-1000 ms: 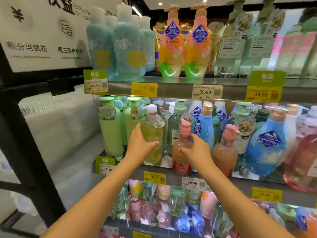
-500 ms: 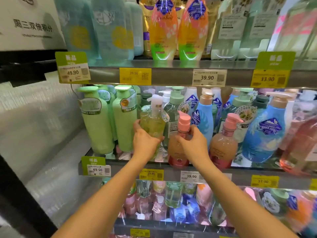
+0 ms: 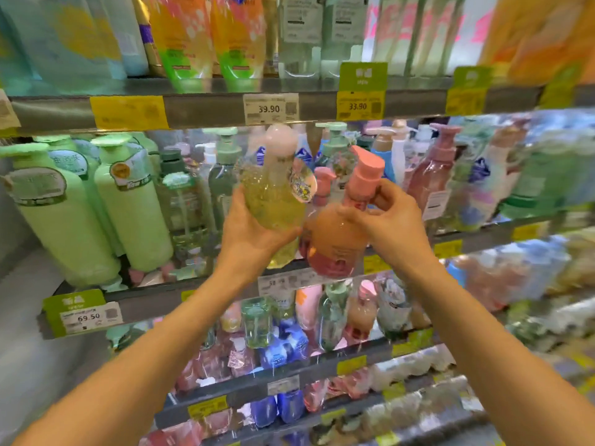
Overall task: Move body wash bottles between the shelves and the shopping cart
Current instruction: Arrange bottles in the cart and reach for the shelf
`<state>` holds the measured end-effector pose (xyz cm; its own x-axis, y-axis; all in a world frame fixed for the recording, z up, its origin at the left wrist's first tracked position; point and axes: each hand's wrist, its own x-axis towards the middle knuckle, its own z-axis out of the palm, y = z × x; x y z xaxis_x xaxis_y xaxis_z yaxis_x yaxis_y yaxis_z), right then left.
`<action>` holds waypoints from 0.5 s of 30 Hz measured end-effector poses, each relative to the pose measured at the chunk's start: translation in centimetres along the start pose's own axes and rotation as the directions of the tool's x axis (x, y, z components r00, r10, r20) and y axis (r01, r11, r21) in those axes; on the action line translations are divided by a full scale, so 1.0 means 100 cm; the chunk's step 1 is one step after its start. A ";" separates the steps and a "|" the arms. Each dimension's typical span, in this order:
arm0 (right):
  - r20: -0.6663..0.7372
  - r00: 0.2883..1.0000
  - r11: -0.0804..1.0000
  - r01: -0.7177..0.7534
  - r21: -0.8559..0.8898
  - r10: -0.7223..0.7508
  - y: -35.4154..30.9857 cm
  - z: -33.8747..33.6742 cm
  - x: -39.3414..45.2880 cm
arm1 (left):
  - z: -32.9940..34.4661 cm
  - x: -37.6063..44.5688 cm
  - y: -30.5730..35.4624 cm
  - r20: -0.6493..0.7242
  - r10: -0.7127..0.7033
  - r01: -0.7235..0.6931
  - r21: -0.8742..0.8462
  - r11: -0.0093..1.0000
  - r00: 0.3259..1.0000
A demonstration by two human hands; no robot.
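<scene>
Head view: left hand [image 3: 254, 233] grips a clear yellow-green pump bottle [image 3: 273, 201]; right hand [image 3: 391, 226] grips a peach-pink pump bottle [image 3: 338, 236]. Both are lifted before the middle shelf [image 3: 145, 300], touching; knocking together could loosen either grip.

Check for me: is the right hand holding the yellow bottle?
No, the right hand grips the pink-capped orange bottle; the left hand holds the yellow bottle.

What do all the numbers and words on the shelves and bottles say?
"39.90": white price tag on the upper shelf edge.
"33.90": yellow price tag on the same edge.
"69.50": green-framed price tag on the middle shelf edge, left.
The price tag under the held bottles is too blurred to read.
The other tags and all bottle labels are also too blurred or small.
</scene>
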<state>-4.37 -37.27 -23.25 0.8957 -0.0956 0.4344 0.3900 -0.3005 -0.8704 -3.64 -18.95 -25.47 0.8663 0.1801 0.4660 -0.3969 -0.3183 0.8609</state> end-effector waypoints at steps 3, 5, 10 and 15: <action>-0.124 0.992 0.990 -0.026 -0.135 0.009 0.011 -0.070 -0.023 | 0.064 -0.018 0.032 0.155 0.059 -0.050 -0.060 0.997 0.986; -0.208 0.978 0.973 -0.061 -0.221 0.014 0.018 -0.124 -0.045 | 0.113 -0.035 0.049 0.245 0.100 -0.073 -0.115 0.991 0.964; -0.429 0.901 0.899 -0.243 -0.363 0.070 0.040 -0.270 -0.117 | 0.245 -0.100 0.093 0.459 0.103 0.016 -0.248 0.969 0.882; -0.633 0.765 0.816 -0.439 -0.375 0.120 0.057 -0.370 -0.197 | 0.352 -0.179 0.121 0.665 0.154 0.086 -0.314 0.946 0.730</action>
<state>-27.73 -72.19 -28.20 0.5968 -0.7098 0.3742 -0.1550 -0.5595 -0.8142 -13.22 -58.82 -30.63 0.7733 -0.5367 0.3375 -0.3962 0.0065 0.9181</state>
